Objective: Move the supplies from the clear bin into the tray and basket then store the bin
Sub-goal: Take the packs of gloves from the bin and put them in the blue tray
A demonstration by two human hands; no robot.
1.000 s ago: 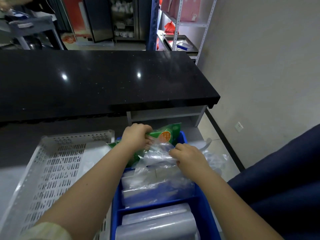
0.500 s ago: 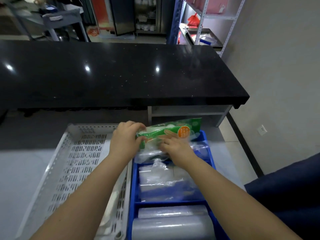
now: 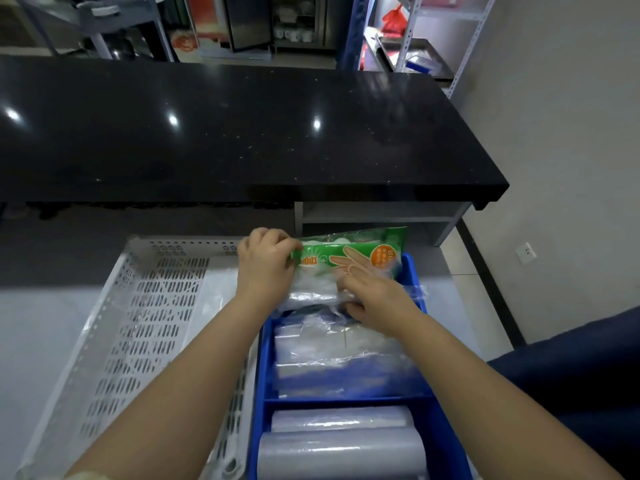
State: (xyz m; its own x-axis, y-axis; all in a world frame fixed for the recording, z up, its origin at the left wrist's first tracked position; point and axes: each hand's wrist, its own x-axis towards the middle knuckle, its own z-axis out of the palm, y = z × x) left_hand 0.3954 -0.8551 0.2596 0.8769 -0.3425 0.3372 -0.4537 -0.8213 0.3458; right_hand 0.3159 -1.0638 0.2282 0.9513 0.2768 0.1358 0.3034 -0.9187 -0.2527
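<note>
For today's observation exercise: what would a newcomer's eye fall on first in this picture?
Probably the green packet at the centre, pinched at its left end by the left hand while the right hand rests on clear plastic bags below it. They sit at the far end of a blue tray, with a white perforated basket on its left and a glossy black counter beyond.

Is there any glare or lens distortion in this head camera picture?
Head view: three bright ceiling-light glints on the glossy black counter; wide-angle bending curves the shelf posts; sheen on the clear rolls in the blue tray; far background soft.
</note>
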